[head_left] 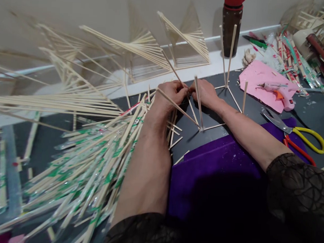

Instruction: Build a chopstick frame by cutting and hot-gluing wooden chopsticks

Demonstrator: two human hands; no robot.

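Head view: dark table (48, 138), fan-shaped stick models (143, 50) along the far-left wall side. Big pile (96, 169) of loose and green-printed wrapped sticks at left, running up beside the left forearm. Purple cloth (203, 165) near centre. Frame (215, 126) sits on the table just beyond the cloth: base sticks plus several thin ones standing up, some tilted.

Left hand (168, 95) pinches thumb to finger on the frame's far-left corner. Right hand (205, 93) meets it there, fingers curled in; its fingertips are hidden, can't tell if it grips. Right forearm crosses the frame's near-right side.

Far right: bottle (231, 31) upright, pink sheet (254, 78) with glue gun (280, 92) lying on it. Scissors (291, 131) nearer, partly over the cloth. Offcuts (177, 127) between pile and frame.

Risks, my call: right forearm lifting carelessly could catch the near-right upright and crack its joint. A tilted stick crosses in front of the left hand; a wrist turn may lever it loose. Uneven pinch pressure could skew the corner. Offcuts under a base stick might tip it.
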